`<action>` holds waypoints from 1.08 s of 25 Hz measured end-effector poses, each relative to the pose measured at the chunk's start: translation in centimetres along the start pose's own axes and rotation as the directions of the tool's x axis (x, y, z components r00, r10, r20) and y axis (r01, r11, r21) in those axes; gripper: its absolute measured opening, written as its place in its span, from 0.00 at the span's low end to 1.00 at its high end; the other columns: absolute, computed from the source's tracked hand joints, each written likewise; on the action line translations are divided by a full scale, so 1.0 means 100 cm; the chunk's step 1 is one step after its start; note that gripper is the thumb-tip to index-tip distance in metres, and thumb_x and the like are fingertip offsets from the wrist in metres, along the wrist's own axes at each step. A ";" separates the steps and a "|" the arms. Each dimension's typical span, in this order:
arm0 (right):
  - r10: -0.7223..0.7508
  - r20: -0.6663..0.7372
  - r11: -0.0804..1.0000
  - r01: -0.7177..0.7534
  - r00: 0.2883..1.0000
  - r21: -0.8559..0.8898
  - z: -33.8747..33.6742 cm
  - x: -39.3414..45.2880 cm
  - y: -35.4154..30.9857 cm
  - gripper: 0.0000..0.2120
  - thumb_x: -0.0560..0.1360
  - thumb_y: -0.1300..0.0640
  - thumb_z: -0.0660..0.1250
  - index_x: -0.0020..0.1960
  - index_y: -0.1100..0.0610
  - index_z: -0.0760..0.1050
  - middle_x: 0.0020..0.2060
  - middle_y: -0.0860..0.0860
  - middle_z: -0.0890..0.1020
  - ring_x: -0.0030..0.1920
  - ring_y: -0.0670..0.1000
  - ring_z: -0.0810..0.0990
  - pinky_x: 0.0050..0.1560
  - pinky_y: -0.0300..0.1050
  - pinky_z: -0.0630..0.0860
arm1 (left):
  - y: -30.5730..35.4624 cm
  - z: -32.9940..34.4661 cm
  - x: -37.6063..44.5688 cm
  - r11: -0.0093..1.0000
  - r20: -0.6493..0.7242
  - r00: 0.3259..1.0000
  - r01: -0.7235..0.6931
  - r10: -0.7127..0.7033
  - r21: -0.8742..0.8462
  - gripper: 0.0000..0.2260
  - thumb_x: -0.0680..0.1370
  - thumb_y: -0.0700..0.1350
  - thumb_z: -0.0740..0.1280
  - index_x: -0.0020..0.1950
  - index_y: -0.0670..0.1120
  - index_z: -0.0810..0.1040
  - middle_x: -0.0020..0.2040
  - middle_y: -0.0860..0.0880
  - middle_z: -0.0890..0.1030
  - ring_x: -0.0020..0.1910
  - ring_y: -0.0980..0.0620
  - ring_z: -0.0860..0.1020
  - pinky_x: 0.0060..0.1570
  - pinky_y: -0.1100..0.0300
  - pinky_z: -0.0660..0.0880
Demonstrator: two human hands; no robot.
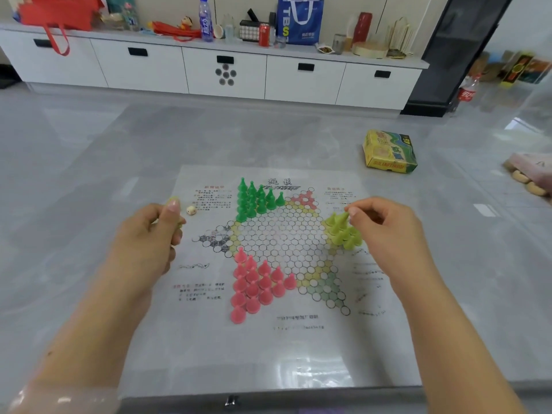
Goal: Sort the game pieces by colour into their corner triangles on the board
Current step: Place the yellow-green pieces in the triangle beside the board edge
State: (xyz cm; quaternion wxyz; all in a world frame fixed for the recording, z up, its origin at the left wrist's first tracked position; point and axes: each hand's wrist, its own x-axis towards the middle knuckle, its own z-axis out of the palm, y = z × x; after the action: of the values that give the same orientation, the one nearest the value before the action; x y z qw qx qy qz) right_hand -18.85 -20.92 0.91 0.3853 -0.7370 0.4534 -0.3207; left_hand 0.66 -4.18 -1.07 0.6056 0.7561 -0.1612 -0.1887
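right hand (385, 231) pinching a yellow-green piece (340, 223) over the board's (209, 339) right corner | left hand (149, 234) curling round more yellow-green pieces (173, 201) | green pieces (254, 198) standing top-left, pink pieces (257, 285) bottom-left

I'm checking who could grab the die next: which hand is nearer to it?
Left. The left hand sits just beside the die, gripping yellow-green pieces. The right hand is across the board, pinching a yellow-green piece.

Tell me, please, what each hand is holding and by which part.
The right hand pinches a yellow-green piece by its pointed top, over the right corner triangle. The left hand grips yellow-green pieces, mostly hidden in its fingers.
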 end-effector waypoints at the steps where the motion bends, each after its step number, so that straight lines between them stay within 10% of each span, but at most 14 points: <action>1: 0.000 -0.010 0.999 -0.001 1.000 -0.036 -0.001 0.004 0.002 0.07 0.75 0.59 0.64 0.41 0.50 0.78 0.35 0.43 0.79 0.37 0.40 0.75 0.39 0.35 0.71 | 0.000 0.001 -0.003 1.000 -0.005 1.000 0.004 -0.004 -0.021 0.14 0.79 0.51 0.58 0.37 0.47 0.72 0.31 0.49 0.68 0.24 0.53 0.61 0.24 0.64 0.59; 27: 0.000 0.187 0.876 0.090 0.982 -0.473 0.003 0.008 0.029 0.07 0.75 0.59 0.64 0.46 0.54 0.81 0.33 0.42 0.75 0.33 0.40 0.71 0.32 0.31 0.63 | 0.024 0.034 -0.015 0.982 0.046 0.995 0.097 -0.091 -0.160 0.11 0.76 0.41 0.57 0.38 0.50 0.74 0.31 0.52 0.71 0.22 0.56 0.62 0.22 0.65 0.58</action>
State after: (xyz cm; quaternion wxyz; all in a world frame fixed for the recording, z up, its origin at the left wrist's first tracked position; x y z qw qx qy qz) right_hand -19.54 -22.40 -1.63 0.2229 -0.8458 0.4643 -0.1388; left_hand -2.33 -6.83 0.72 0.6524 0.7073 -0.1211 -0.2441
